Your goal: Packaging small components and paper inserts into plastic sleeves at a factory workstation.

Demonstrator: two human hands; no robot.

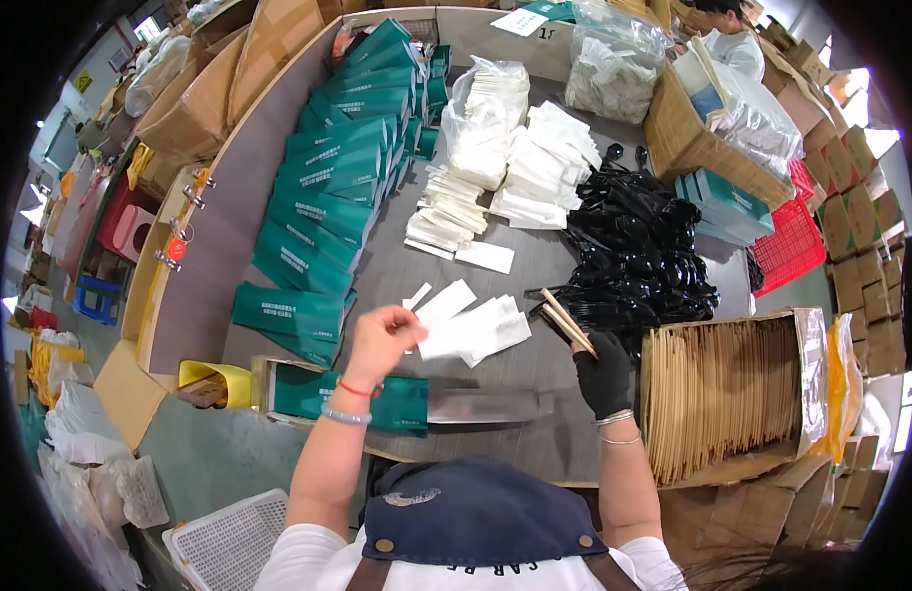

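Observation:
My bare left hand (379, 345), with a red cord and a pale bracelet at the wrist, has its fingers drawn together at the edge of several white paper packets (490, 330). Whether a packet is between the fingertips I cannot make out. My right hand (604, 376), in a black glove, grips a pair of wooden chopsticks (566, 317), with a dark, thin piece alongside. Beyond it lies a heap of black plastic spoons (638, 246). Below my left hand, a teal printed sleeve (402, 404) lies over one end of a flat metal strip (485, 406).
Teal sleeves (318, 212) line the table's left side. White packets (544, 163) are stacked at the back. A carton of wooden chopsticks (722, 394) stands at right, a yellow container (219, 384) at left. Another person (737, 49) is at far right.

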